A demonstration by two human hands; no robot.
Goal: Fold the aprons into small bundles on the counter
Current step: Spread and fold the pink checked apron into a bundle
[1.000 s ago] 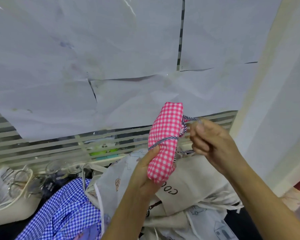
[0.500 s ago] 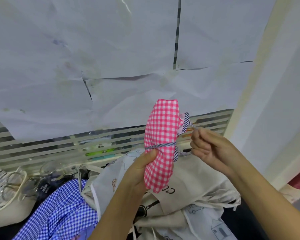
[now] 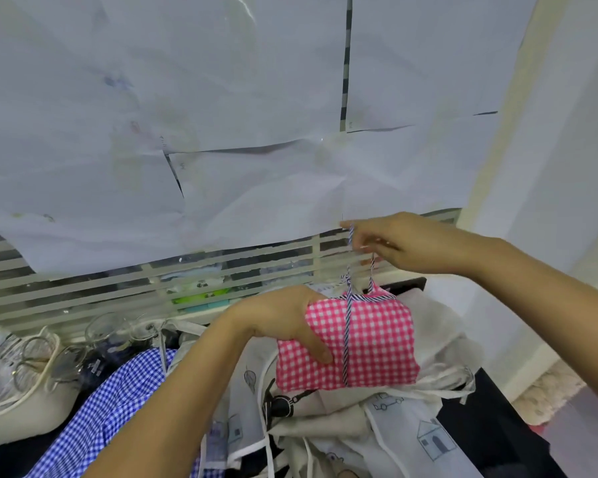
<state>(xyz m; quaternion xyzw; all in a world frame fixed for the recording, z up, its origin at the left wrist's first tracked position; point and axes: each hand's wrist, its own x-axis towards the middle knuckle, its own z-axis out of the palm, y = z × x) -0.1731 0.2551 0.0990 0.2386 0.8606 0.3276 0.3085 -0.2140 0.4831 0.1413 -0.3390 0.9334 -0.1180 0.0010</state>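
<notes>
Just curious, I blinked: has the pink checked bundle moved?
Yes. The pink bundle dropped from overlapping the paper sheet's lower edge to below it, turning sideways.

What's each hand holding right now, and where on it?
The left hand grips the pink checked bundle by its left end. The right hand pinches the striped tie near its free end, above the bundle.

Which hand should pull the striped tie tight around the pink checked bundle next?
Right. The right hand pinches the striped tie above the pink bundle; the left hand grips the bundle.
</notes>
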